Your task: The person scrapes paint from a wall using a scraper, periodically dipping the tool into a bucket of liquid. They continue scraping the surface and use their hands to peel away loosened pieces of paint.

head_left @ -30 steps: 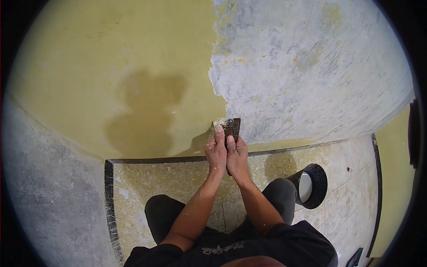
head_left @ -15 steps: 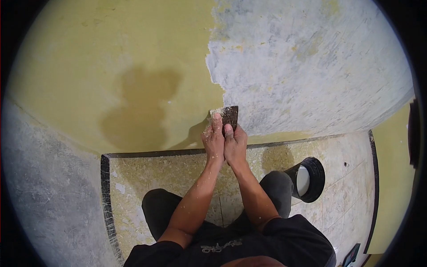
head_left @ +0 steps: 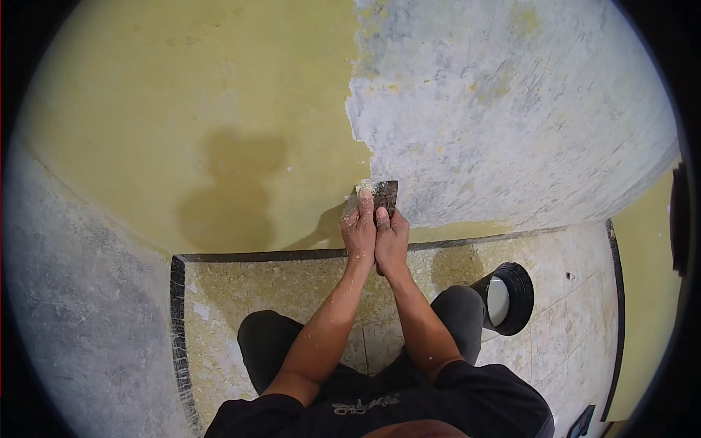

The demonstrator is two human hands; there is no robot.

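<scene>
A dark, flat scraper [head_left: 387, 195] lies against the wall at the lower edge between yellow paint [head_left: 292, 87] and a bare grey-white area [head_left: 467, 117]. My left hand [head_left: 358, 228] is closed on the scraper from the left, its thumb along the blade. Pressed beside it, my right hand [head_left: 392, 232] also grips the tool, thumb on the blade's lower part. Pale flakes stick to the blade and to my left fingers. The handle is mostly hidden between my palms.
A black bucket [head_left: 520, 299] with whitish contents stands on the tiled floor by my right knee. Paint flakes litter the floor [head_left: 285, 288]. A dark skirting strip [head_left: 292, 255] runs along the wall's foot. A grey wall [head_left: 73, 306] is at the left.
The view has shifted slightly. Both hands and the scraper appear a little further right and lower, with the grip unchanged. A small yellow strip by the ragged paint edge above the blade now looks partly detached.
</scene>
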